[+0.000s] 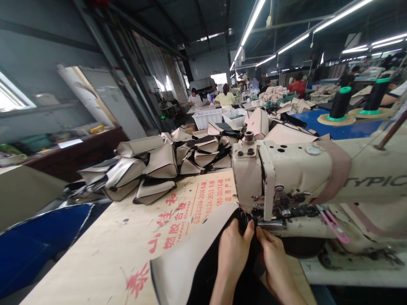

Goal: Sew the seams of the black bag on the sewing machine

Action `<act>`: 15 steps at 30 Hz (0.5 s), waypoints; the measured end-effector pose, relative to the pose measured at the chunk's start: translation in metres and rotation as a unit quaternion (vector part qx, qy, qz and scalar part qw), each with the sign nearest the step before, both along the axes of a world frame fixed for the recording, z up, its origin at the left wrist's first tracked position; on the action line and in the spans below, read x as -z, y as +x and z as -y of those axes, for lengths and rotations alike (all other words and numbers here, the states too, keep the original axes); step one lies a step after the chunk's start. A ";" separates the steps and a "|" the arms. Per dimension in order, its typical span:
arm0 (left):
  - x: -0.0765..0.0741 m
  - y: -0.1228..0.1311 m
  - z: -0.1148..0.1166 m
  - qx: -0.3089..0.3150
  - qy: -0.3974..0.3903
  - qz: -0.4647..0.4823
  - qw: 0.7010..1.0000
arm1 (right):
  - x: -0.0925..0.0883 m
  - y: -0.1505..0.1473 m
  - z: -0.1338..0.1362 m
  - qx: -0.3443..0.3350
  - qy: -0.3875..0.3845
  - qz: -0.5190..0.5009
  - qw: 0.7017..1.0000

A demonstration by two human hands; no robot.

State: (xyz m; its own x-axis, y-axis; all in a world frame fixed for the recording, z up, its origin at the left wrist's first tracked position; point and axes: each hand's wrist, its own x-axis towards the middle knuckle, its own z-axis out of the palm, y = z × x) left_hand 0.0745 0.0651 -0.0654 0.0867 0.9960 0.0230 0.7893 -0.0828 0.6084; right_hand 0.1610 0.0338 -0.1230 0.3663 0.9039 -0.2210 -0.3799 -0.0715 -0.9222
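Note:
A beige-and-black fabric piece lies under the head of a sewing machine, its pale side to the left and its black side towards me. My left hand pinches the black edge just in front of the needle area. Close beside it on the right, my right hand grips the same black material, fingertips bent around the edge. The needle and presser foot are mostly hidden by the machine head and my fingers. Black cloth hangs down between my forearms.
Sewn beige pieces with black edging are heaped behind the plywood table. Black thread cones stand at the right. A blue sheet is at the left. White crates and several people are farther back.

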 end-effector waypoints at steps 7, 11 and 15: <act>-0.002 -0.001 0.000 -0.001 -0.003 -0.006 1.000 | -0.012 -0.001 0.002 0.010 -0.030 0.001 0.999; -0.003 -0.001 -0.004 -0.008 -0.003 -0.005 1.000 | -0.005 0.001 -0.003 0.001 -0.034 0.027 0.999; -0.002 -0.001 -0.007 -0.012 -0.005 0.000 1.000 | -0.001 -0.003 -0.008 -0.010 -0.016 0.089 0.996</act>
